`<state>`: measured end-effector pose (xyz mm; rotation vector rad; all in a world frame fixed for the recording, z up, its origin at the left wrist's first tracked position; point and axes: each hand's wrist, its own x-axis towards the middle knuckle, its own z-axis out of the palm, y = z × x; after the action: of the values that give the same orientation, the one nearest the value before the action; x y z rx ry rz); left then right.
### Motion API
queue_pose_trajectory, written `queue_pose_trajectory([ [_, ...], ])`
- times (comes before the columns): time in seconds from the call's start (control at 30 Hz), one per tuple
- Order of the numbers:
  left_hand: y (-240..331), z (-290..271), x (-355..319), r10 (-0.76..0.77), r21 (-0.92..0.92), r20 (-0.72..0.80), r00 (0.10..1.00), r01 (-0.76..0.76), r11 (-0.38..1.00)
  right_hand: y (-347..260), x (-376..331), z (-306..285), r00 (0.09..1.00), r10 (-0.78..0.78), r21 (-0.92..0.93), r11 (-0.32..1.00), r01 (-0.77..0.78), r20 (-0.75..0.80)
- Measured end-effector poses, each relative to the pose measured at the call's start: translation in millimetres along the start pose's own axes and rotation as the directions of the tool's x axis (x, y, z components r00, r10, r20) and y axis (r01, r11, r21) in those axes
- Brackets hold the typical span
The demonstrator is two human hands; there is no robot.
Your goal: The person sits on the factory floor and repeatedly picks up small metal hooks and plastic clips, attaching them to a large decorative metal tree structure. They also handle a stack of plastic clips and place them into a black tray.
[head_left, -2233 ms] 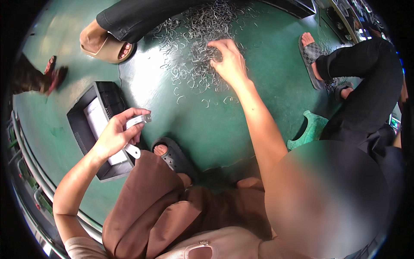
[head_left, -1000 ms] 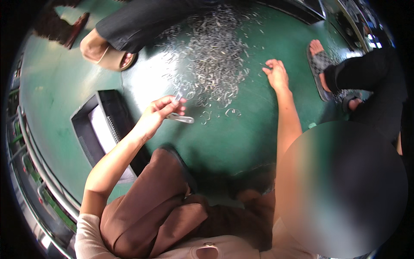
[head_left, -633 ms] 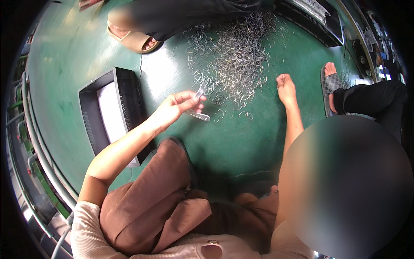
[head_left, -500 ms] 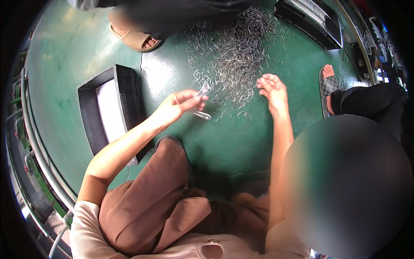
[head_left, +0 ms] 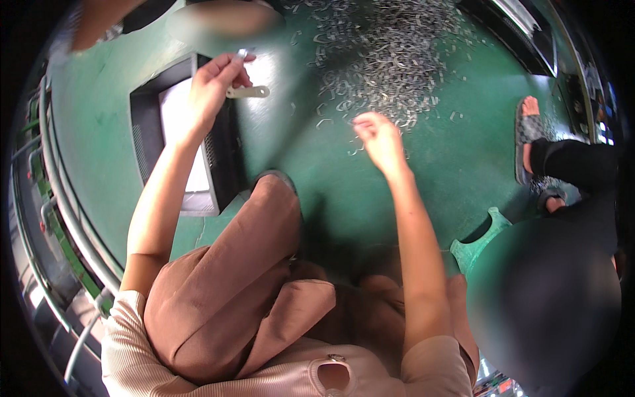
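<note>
My left hand (head_left: 215,86) is closed on a pale, bent metal strip (head_left: 250,92); one flat end with a small hole sticks out below the fingers, the other shows above them. This hand is raised beside the black box (head_left: 137,126) at the left. My right hand (head_left: 380,140) hovers at the near edge of a heap of small bent metal pieces (head_left: 403,63) on the green floor. Its fingers are drawn together, and whatever they may pinch is too small to make out. Loose pieces lie scattered around the heap.
A white sheet (head_left: 173,116) lines the left box. Another black box (head_left: 516,30) stands at the far right. A person's sandalled foot (head_left: 529,139) is at the right, near a green stool (head_left: 483,241). Grey rails (head_left: 59,192) run along the left.
My left hand has moved left and away from me with the metal strip, from the heap to beside the left box. My right hand has shifted left, its fingers closer together.
</note>
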<state>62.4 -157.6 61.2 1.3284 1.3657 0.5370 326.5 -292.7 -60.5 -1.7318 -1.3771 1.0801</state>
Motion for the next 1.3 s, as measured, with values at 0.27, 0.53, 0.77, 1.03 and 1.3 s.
queue_pose_trajectory([
  [0.27, 13.1, -43.5, -40.1, 0.13, -0.026, -0.063, 0.99, -0.132, 0.991, -60.9, 16.8, 168.3, 0.804, -0.372, -0.196, 0.842, 0.503, 0.464],
  [0.53, -12.8, -60.6, -64.3, 0.04, -0.05, -0.111, 0.993, -0.046, 0.998, -72.7, 10.4, 219.8, 0.762, -0.365, -0.484, 0.606, 0.631, 0.535],
  [0.77, -32.8, -38.7, -50.0, -0.075, -0.103, 0.028, 0.997, 0.077, 0.992, -59.6, -0.3, 157.3, 0.922, -0.263, -0.291, 0.893, 0.344, 0.284],
  [1.03, -20.5, 37.0, -47.9, 0.065, -0.144, 0.383, 0.922, -0.009, 0.989, -122.3, 8.4, 18.6, 0.966, 0.24, 0.818, 0.533, -0.218, 0.101],
  [1.3, 7.7, 76.7, -38.1, 0.426, 0.153, 0.407, 0.808, -0.52, 0.84, -130.8, 3.5, -35.1, 0.946, 0.298, 0.792, 0.605, -0.085, -0.127],
])
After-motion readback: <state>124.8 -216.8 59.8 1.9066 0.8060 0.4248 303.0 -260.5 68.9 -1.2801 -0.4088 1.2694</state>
